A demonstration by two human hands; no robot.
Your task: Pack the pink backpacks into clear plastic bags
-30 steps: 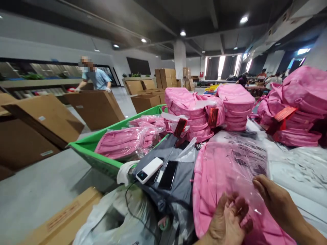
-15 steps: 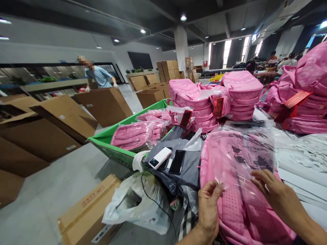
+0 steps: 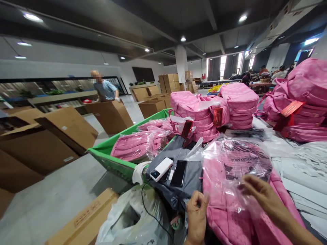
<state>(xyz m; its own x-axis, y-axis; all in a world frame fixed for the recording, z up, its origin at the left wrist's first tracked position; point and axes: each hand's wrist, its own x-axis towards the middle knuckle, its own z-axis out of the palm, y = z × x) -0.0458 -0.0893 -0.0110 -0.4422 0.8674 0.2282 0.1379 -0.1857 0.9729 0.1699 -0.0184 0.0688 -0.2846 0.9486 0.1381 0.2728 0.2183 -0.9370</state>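
Observation:
A pink backpack [image 3: 230,217] lies on the table in front of me. Over its upper part spreads a clear plastic bag [image 3: 217,160] with black print. My left hand [image 3: 196,214] is at the backpack's left side, thumb and fingers pinched on the edge of the clear bag. Above the middle of the backpack, my right hand [image 3: 260,194] has its fingers closed on a fold of the same bag; motion blurs it slightly. The backpack's lower end runs out of view.
A white power bank [image 3: 161,169] and a black phone [image 3: 178,173] lie on dark cloth to the left. Behind are a green bin [image 3: 107,163] of wrapped backpacks and stacked pink backpacks [image 3: 238,105]. Cartons [image 3: 43,143] stand left, near a person in blue [image 3: 106,90].
My left hand has moved left and down, drawing the bag's edge to the backpack's side. My right hand has shifted slightly left, and the bag lies further over the backpack. The view has tilted up.

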